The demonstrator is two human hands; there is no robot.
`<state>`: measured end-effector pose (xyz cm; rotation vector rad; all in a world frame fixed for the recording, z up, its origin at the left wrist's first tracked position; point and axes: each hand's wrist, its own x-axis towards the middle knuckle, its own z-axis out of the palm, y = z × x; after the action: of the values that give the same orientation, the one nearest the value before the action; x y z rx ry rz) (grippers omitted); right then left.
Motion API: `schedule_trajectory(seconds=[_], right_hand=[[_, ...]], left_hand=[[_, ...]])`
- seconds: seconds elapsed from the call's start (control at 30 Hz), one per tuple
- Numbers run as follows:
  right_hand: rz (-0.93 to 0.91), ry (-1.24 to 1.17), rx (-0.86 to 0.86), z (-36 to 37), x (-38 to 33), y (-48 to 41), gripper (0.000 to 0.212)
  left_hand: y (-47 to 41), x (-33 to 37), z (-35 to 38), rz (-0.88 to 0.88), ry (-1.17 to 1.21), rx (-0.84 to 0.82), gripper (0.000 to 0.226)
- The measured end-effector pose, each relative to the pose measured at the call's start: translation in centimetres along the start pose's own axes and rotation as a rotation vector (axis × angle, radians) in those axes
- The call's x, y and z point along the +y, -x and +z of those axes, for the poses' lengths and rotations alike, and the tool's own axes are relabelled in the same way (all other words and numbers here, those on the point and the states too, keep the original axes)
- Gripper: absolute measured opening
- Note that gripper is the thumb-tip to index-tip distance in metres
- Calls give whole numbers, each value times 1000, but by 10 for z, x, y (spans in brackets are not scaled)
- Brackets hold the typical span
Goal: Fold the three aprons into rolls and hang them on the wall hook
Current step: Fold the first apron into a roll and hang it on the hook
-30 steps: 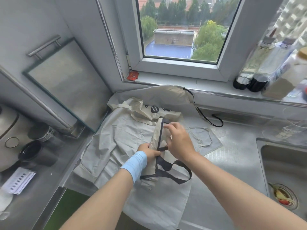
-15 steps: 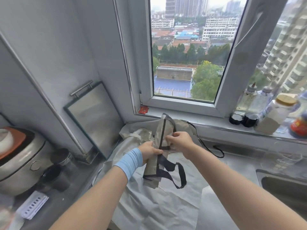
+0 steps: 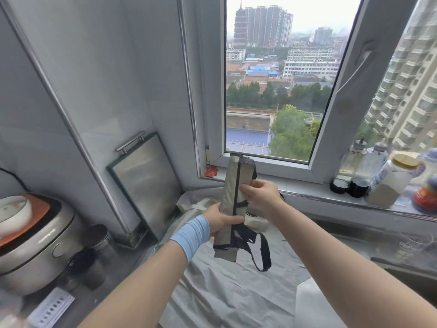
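Roll (image 3: 236, 192) is up off the counter, held near upright in front of you, top end level w/ the window sill. It's beige cloth w/ a black trim line running down its length. Your left hand (image 3: 221, 221) is clamped round the lower part, fingers wrapped across the front, blue wristband (image 3: 190, 234) just behind it. Your right hand (image 3: 260, 195) is closed on the roll's right side, higher up, thumb & fingers pinching the cloth at the trim. Black straps (image 3: 255, 247) hang loose from the roll's bottom end, one loop dangling lowest, not touching the cloth under it as far as you can tell.

Below the roll, more aprons (image 3: 234, 297) lie spread flat on the counter (image 3: 314, 290), wrinkled, w/ another bunched up further back by the wall corner; can't tell how many.

Left side: rice cooker (image 3: 30, 245) w/ a white bowl on its lid, dark jars (image 3: 94, 242) beside it. Behind those, a metal board (image 3: 146, 183) w/ a handle leans vs the wall.

Far right on the sill (image 3: 307, 188): bottles & jars (image 3: 390, 178) in a row. Small red packet (image 3: 210, 172) sits at the sill's left end. Window (image 3: 276, 91) beyond looks out on trees & buildings.
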<state>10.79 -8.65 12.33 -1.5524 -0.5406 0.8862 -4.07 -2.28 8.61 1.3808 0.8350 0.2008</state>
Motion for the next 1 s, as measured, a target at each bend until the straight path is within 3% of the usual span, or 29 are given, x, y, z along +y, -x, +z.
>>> schedule_trajectory(seconds=[0.1,0.17,0.23,0.27,0.33,0.4,0.43,0.53,0.63,0.87,0.93,1.0], right_hand=[[-151,434,260,2,-4,-4,51],[-588,716,434,1,-6,1,62],[-981,982,288,1,-7,5,61],[-1031,1113,146,1,-7,7,64],[-824,1224,-96,1,-3,7,79],[-521,1081,-231,0,-3,7,89],[-424,984,-269,0,-6,7,83],[-405,723,-291,2,-14,6,29],[-430,646,-302,5,-19,1,5],[-300,557,-326,-3,-35,2,14],[-276,547,-358,-7,-42,3,22],[-243,512,-358,-9,-47,3,29]], left_hand=[[-4,10,-5,67,-176,76,53],[-5,18,-9,92,-262,143,49],[-6,24,-12,130,-311,184,47],[-6,27,-14,172,-296,171,45],[-5,35,-16,269,-233,97,44],[-5,43,-19,350,-307,45,45],[-6,47,-21,380,-378,33,44],[-7,56,-25,434,-493,118,42],[-4,66,-23,515,-627,253,41],[9,85,-31,500,-763,466,80],[10,90,-39,431,-861,321,91],[9,92,-41,266,-776,42,96]])
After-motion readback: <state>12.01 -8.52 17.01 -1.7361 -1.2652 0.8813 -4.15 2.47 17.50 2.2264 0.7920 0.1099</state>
